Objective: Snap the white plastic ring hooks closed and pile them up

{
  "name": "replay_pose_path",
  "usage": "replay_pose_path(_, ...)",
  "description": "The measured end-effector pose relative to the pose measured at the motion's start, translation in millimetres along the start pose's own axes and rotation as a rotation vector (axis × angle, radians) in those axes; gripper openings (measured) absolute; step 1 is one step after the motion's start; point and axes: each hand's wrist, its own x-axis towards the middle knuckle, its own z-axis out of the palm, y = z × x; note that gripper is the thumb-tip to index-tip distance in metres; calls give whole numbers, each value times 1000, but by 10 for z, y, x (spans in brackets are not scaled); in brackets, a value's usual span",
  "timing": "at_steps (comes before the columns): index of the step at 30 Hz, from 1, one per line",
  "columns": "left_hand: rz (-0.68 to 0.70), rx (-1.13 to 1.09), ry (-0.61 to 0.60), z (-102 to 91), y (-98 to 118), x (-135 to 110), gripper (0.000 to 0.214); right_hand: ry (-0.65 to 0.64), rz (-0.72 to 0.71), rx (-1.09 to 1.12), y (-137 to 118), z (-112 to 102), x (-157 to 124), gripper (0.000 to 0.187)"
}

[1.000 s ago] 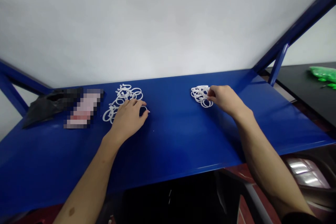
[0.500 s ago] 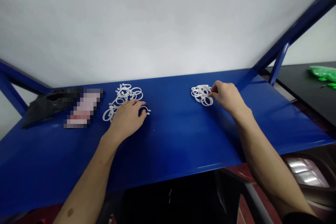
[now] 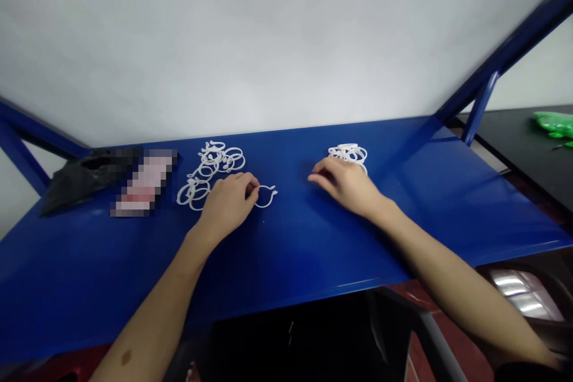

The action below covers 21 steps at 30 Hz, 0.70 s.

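Between the thumb and forefinger of my left hand is a white plastic ring, its split side with small knobs pointing right. Behind and left of that hand lies a loose pile of similar white rings, some of them open. My right hand hovers over the blue shelf with thumb and fingers apart and nothing between them. It partly hides a second, tighter cluster of white rings just behind it.
A black plastic bag and a blurred-out pink packet lie at the left of the blue shelf. Blue metal braces rise at both ends. On a dark table at the far right sits a green item.
My left hand has moved right, drawing one ring away from the pile. My right hand has left the right cluster and come left and nearer, its fingers now apart.
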Motion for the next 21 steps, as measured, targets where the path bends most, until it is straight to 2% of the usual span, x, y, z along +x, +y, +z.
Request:
replay_pose_path(3, -92, -109, 63, 55, 126, -25, 9, -112, -70, 194, -173, 239, -36, 26)
replay_pose_path(5, -149, -168, 138, 103, 218, -48, 11, -127, -26, 296, -260, 335, -48, 27)
replay_pose_path(8, -143, -283, 209, 173, 334, -87, 15, -90, 63, 433, -324, 373, -45, 21)
replay_pose_path(14, -10, -419, 155, 217, 390, -126, 13, 45, 112, 534, -270, 340, -26, 11)
replay_pose_path(21, 241, -430, 184, 221, 329, -88, 8, 61, -52, 451, -211, 315, -36, 11)
